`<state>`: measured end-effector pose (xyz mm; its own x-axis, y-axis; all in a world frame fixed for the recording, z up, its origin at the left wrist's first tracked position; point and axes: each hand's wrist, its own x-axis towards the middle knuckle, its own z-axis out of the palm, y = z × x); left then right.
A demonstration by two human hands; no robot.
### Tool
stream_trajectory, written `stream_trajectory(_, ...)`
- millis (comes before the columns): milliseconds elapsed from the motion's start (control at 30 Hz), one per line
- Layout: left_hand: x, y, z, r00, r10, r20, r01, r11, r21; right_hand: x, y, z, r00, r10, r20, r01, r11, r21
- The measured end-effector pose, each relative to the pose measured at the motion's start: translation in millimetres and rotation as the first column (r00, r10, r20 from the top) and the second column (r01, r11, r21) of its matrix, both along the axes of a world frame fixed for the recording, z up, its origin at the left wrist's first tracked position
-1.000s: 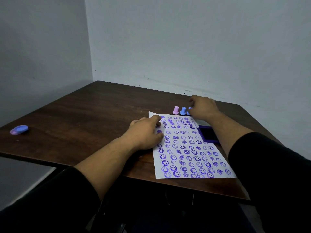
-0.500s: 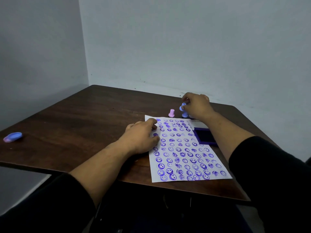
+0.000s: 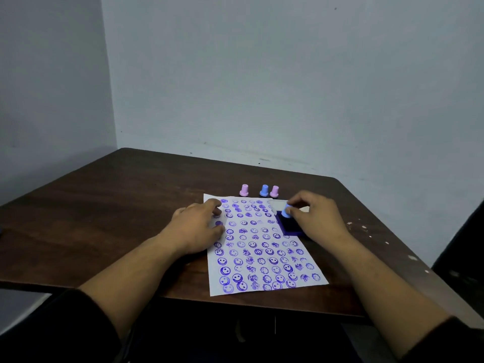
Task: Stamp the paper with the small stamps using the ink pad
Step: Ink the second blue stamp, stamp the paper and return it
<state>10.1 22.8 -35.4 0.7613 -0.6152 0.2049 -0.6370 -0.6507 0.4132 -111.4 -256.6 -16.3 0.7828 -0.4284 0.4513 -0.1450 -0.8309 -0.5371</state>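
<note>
A white paper (image 3: 264, 247) covered with purple smiley stamps lies on the dark wooden table (image 3: 104, 210). My left hand (image 3: 196, 229) rests flat on the paper's left edge, fingers spread. My right hand (image 3: 317, 218) pinches a small blue stamp (image 3: 287, 210) and holds it down on the purple ink pad (image 3: 290, 226), which sits at the paper's right edge. Beyond the paper's far edge stand three more stamps: a pink stamp (image 3: 244, 190), a blue stamp (image 3: 264, 191) and another pink stamp (image 3: 274, 191).
The table stands in a corner of grey walls (image 3: 262, 74). Its right edge (image 3: 392, 242) shows chipped white spots. A dark object (image 3: 461, 258) stands beyond the right edge. The table's front edge runs just below the paper.
My right hand lifted a blue stamp from the row behind the paper and brought it down onto the ink pad. The left hand stayed on the paper. The camera view shifted.
</note>
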Motion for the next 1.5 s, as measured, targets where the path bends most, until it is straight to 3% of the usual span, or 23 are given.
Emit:
stream_trajectory(333,-4.8,1.1,2.5,1.000,-0.002,0.020,0.001,1.000,0.007,2.7,-1.4,-5.8,0.992,-0.038,-0.118,0.030,0.997,-0.075)
stream_trajectory(867,-4.3,0.6,3.6,1.000,0.002,0.003,-0.002,1.000,0.010,-4.1,5.2,-3.7,0.993,-0.043,-0.109,0.038,0.998,-0.046)
stream_trajectory(1033,-5.0,1.5,4.5,1.000,0.003,0.020,-0.003,1.000,0.005,-30.1,13.5,12.4,0.996,-0.042,0.082,0.035,0.996,0.080)
stream_trajectory(1200,-5.4,0.9,5.2,1.000,0.001,0.021,-0.001,1.000,0.012,-84.8,36.9,-4.8,0.978,0.079,0.193,-0.141,0.933,0.332)
stream_trajectory(1500,-6.8,0.3,4.9,1.000,0.004,0.015,-0.004,1.000,0.002,-139.3,53.2,-30.5,0.973,0.162,0.167,-0.202,0.943,0.263)
